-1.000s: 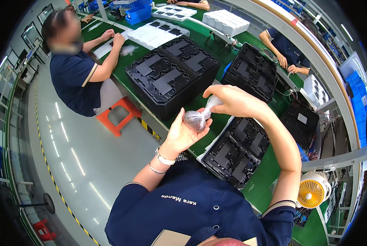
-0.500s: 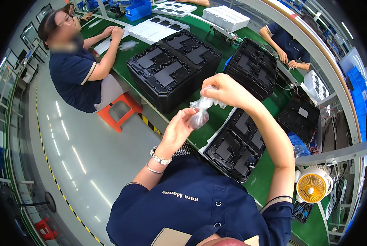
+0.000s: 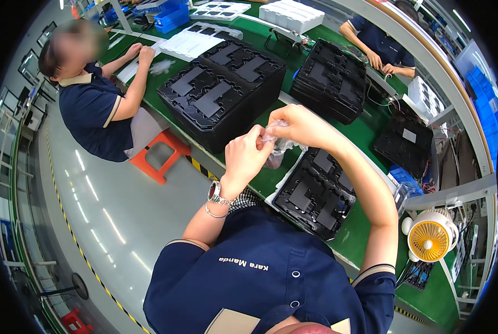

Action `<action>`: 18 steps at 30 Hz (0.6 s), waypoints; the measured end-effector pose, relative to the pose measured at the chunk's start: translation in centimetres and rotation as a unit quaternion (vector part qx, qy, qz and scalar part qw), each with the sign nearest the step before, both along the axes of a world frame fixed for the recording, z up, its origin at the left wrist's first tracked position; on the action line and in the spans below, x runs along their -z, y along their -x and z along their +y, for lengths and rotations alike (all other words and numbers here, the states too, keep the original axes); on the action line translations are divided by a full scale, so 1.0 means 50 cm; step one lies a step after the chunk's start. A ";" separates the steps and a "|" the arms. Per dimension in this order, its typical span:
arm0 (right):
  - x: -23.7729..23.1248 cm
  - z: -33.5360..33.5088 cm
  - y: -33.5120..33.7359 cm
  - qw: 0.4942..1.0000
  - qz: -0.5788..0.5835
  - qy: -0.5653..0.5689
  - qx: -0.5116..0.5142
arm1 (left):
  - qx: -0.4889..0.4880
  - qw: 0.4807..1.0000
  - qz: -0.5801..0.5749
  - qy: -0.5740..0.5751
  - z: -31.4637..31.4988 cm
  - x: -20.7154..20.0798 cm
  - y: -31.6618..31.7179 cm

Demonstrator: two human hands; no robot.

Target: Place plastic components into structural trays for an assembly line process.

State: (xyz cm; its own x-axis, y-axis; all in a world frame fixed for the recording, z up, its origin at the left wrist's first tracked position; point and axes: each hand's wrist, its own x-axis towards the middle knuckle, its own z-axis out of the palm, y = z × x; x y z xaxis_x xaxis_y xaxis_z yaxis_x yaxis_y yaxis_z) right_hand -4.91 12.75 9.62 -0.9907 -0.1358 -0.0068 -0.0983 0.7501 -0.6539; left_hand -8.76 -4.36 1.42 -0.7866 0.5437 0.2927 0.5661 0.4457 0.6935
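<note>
A crumpled clear plastic bag (image 3: 283, 146) hangs over the bench's near edge, its upper part pinched between both my hands. Something darker sits in its lower end, but I cannot make out what. My left hand (image 3: 248, 152), with a watch on the wrist, is closed on the bag's gathered neck. Fingers of my right hand (image 3: 299, 127) grip the same neck from the other side, close to the left fingertips. Just beyond the bag, to the right, lies an open black tray (image 3: 316, 195) with moulded pockets and dark flat pieces.
Two taller stacks of black trays, one left (image 3: 221, 83) and one right (image 3: 331, 80), stand farther back on the green bench. A yellow-and-white fan (image 3: 429, 241) is at the right. One co-worker (image 3: 96, 111) sits at left on an orange stool (image 3: 163, 156); another (image 3: 382, 42) works across the bench.
My left hand has moved up from the bag's bulging lower part to its neck, beside the right fingers. The whole view has shifted slightly.
</note>
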 end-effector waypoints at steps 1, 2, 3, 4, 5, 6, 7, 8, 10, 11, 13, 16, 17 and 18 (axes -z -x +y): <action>-0.004 -0.003 -0.007 1.000 0.004 -0.018 -0.002 | -0.006 1.000 0.001 0.006 -0.003 0.004 0.000; -0.006 -0.007 -0.014 0.999 0.008 -0.035 -0.004 | -0.013 1.000 0.002 0.012 -0.008 0.009 0.001; -0.005 -0.006 -0.025 0.995 0.017 -0.101 0.011 | -0.018 1.000 0.001 0.018 -0.011 0.015 -0.001; 0.000 -0.006 -0.032 0.987 0.006 -0.158 0.021 | -0.028 0.999 -0.003 0.030 -0.014 0.023 -0.002; 0.006 -0.007 -0.037 0.976 -0.005 -0.215 0.030 | -0.038 0.998 -0.006 0.041 -0.017 0.033 -0.003; 0.010 -0.005 -0.042 0.962 -0.015 -0.271 0.040 | -0.048 0.997 -0.010 0.054 -0.021 0.042 -0.005; 0.033 0.003 -0.042 0.961 -0.004 -0.274 0.042 | -0.057 0.997 -0.016 0.057 -0.025 0.053 -0.006; 0.051 0.007 -0.044 0.961 -0.006 -0.271 0.048 | -0.063 0.996 -0.021 0.063 -0.030 0.065 -0.007; 0.083 0.010 -0.042 0.963 -0.008 -0.264 0.054 | -0.082 0.993 -0.031 0.076 -0.043 0.091 -0.004; 0.098 0.012 -0.041 0.956 -0.011 -0.285 0.064 | -0.093 0.993 -0.051 0.050 -0.050 0.112 0.000; 0.131 0.020 -0.042 0.966 -0.002 -0.219 0.136 | -0.093 0.987 -0.108 -0.074 -0.060 0.152 0.012; 0.182 0.049 -0.039 0.979 -0.090 0.049 0.176 | -0.049 0.911 -0.294 -0.284 -0.074 0.167 0.014; 0.197 0.052 -0.041 0.946 -0.142 0.219 0.192 | -0.039 0.861 -0.366 -0.351 -0.078 0.169 0.014; 0.211 0.054 -0.043 0.883 -0.189 0.381 0.201 | -0.028 0.801 -0.432 -0.413 -0.080 0.171 0.012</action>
